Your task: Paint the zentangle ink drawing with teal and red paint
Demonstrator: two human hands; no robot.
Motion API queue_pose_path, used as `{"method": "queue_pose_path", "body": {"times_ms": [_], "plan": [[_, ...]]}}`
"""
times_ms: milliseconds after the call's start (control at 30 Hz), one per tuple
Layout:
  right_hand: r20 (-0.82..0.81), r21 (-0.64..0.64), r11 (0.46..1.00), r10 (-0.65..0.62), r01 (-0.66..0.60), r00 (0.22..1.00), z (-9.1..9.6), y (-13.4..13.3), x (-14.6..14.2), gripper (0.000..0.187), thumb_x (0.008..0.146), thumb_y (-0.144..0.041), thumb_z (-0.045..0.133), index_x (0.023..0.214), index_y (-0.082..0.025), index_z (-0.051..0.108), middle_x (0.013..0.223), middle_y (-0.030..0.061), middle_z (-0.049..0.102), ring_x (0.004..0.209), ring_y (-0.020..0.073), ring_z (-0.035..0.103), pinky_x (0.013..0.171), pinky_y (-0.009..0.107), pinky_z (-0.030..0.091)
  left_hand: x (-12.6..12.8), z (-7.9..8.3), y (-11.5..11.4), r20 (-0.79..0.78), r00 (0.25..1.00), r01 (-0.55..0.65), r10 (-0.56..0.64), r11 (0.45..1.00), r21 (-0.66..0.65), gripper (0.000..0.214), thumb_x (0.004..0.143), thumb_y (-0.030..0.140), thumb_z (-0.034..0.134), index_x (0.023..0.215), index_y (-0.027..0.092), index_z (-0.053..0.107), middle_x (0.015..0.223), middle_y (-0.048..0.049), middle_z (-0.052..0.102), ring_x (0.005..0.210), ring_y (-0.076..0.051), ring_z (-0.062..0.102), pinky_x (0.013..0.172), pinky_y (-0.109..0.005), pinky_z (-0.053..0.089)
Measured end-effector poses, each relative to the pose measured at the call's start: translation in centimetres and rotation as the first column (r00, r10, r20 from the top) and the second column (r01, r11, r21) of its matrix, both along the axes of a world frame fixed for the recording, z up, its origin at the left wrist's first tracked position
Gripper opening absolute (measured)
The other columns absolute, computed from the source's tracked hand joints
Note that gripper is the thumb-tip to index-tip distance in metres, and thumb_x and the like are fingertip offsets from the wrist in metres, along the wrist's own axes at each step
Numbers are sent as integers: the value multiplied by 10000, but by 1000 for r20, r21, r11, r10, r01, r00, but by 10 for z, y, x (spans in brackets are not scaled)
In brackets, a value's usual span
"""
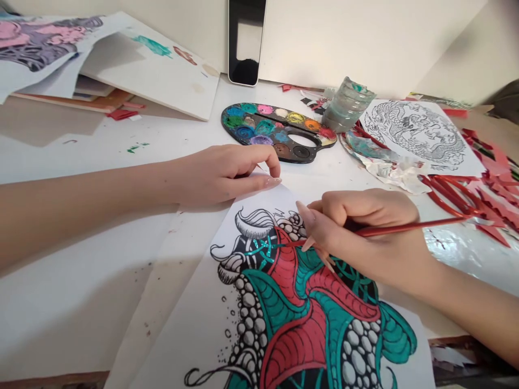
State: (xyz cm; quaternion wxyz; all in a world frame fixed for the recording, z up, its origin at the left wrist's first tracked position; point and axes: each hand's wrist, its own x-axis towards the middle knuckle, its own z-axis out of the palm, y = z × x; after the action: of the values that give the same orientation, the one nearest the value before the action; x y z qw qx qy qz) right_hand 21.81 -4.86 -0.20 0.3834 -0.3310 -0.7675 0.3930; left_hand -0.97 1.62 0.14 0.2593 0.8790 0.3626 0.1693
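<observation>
A drawing sheet printed with black line patterns lies in front of me, partly painted red and teal. My right hand is closed around a thin red paintbrush. The brush tip meets the sheet's upper left pattern, where wet teal strokes glisten. At the sheet's top corner, my left hand pinches the paper between thumb and bent forefinger. Just beyond that hand sits a dark paint palette with several colours in its wells.
Behind the palette stand a cloudy plastic water cup and a phone leaning on the wall. A dragon drawing, a crumpled paint-stained tissue, red scissors and red paper scraps lie right. Boards are stacked left.
</observation>
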Motion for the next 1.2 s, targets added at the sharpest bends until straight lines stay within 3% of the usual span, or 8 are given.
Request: {"method": "queue_pose_path", "body": {"times_ms": [433,700,833,1067,1200], "plan": [[-29,-27,999,45,-46,999,0,-1,0,497,922,-68,643,573,-183,308,478,-58,439,449,50,441,418,210,280,0,-1,1,8,1000,-3,3,1000,5,190,999,382,510,988,225,617,455,85,329,445,-104,339,493,-274,237],[2,29,999,24,-24,1000,0,0,0,499,919,-63,600,580,-188,257,477,-43,409,456,66,407,435,240,244,0,-1,2,10,1000,3,-3,1000,13,188,1004,374,506,990,223,618,460,84,340,449,-103,340,495,-273,232],[21,7,999,33,-33,999,0,-2,1,504,910,-41,602,592,-181,237,491,-51,386,451,47,336,434,233,221,1,-1,2,12,1000,3,-3,1000,17,184,1004,369,507,992,223,618,457,83,329,446,-105,331,489,-278,227],[-19,2,999,41,-41,999,0,0,1,510,860,-23,662,589,-170,256,500,-63,382,459,35,336,440,219,212,1,0,1,-6,1000,-5,5,1000,5,184,1002,374,509,997,224,616,468,82,338,462,-107,350,506,-271,253],[-2,10,999,39,-39,999,0,1,1,502,912,-54,615,579,-182,262,481,-55,386,462,53,381,437,229,242,1,0,1,-8,1000,-6,6,1000,8,195,1000,386,504,996,226,616,464,83,324,459,-107,353,499,-269,260]]}}
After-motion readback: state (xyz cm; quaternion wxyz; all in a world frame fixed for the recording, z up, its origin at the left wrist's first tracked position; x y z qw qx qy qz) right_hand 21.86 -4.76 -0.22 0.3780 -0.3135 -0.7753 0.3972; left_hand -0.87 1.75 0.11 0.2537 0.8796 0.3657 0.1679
